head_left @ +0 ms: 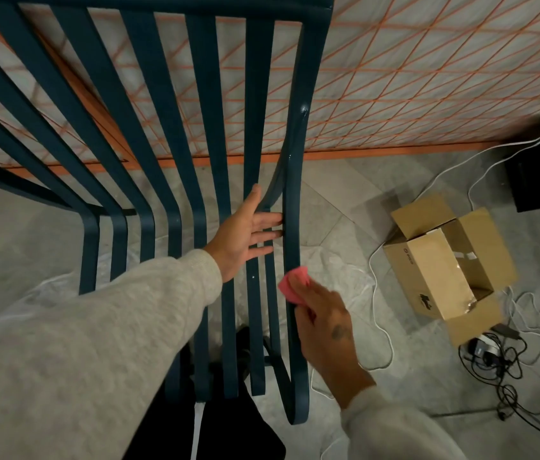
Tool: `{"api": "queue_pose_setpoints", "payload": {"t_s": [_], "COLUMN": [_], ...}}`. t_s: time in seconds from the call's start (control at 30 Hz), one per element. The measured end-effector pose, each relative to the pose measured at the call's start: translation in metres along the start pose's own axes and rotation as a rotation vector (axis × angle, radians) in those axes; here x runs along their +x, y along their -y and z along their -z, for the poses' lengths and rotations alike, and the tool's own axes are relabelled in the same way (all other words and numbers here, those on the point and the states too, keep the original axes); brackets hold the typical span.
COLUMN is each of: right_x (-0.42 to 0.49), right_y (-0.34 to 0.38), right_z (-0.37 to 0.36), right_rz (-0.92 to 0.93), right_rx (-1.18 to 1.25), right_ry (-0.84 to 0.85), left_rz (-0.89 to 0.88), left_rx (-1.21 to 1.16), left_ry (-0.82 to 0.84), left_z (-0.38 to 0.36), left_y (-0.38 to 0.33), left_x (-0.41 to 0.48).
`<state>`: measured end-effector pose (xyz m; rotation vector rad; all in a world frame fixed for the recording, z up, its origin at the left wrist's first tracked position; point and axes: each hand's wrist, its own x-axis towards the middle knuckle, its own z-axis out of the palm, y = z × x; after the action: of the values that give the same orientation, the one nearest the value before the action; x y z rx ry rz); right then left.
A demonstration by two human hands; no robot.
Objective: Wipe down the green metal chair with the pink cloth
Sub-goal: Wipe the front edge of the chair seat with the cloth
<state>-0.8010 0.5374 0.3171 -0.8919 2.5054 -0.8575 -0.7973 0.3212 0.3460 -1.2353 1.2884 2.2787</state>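
The dark green metal chair [165,134] fills the left and middle of the head view, its slats running from the backrest at the top down into the seat. My left hand [245,234] lies flat on the seat slats near the right side, fingers spread and holding nothing. My right hand [325,323] presses the folded pink cloth [293,284] against the chair's outer right frame bar, just below the left hand. Part of the cloth is hidden under my fingers.
An open cardboard box [444,263] stands on the grey tiled floor to the right. White and black cables [494,356] trail around it. A wall with an orange diamond pattern [427,78] rises behind the chair. Clear plastic sheeting [338,277] lies under the chair.
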Motion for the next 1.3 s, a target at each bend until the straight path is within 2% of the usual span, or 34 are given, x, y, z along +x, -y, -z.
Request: {"api": "queue_pose_setpoints", "payload": {"t_s": [0.1, 0.17, 0.23, 0.33, 0.47, 0.6, 0.73, 0.93, 1.07, 1.3], "right_x": [-0.035, -0.034, -0.032, -0.026, -0.012, 0.038, 0.101, 0.153, 0.115, -0.02], "right_y": [-0.005, -0.002, -0.003, -0.007, 0.001, 0.009, 0.024, 0.059, 0.054, 0.029], "right_z": [0.012, 0.028, 0.04, 0.043, 0.027, 0.028, 0.038, 0.049, 0.04, 0.037], "right_rz": [-0.093, -0.371, -0.681, -0.779, -0.85, -1.017, -0.928, -0.606, -0.657, -0.817], "right_rx": [0.053, 0.287, 0.577, 0.601, 0.455, 0.813, 0.81, 0.566, 0.471, 0.434], "right_ry": [0.075, 0.197, 0.164, 0.105, 0.379, 0.389, 0.363, 0.215, 0.244, 0.334], "left_rz": [0.008, 0.02, 0.055, 0.115, 0.189, 0.174, 0.145, 0.171, 0.182, 0.25], "left_rx": [-0.021, -0.021, -0.011, 0.052, 0.047, 0.015, -0.113, -0.177, -0.174, -0.087], "left_ry": [0.012, 0.017, 0.033, 0.077, 0.112, 0.082, 0.056, 0.086, 0.079, 0.142], "left_z": [0.001, 0.001, 0.002, 0.001, -0.005, -0.013, -0.009, -0.005, -0.004, -0.002], "left_y": [0.005, 0.005, 0.012, 0.035, 0.072, 0.08, 0.072, 0.064, 0.065, 0.084], "left_x": [-0.001, -0.003, -0.009, -0.02, -0.036, -0.044, -0.042, -0.036, -0.037, -0.046]}}
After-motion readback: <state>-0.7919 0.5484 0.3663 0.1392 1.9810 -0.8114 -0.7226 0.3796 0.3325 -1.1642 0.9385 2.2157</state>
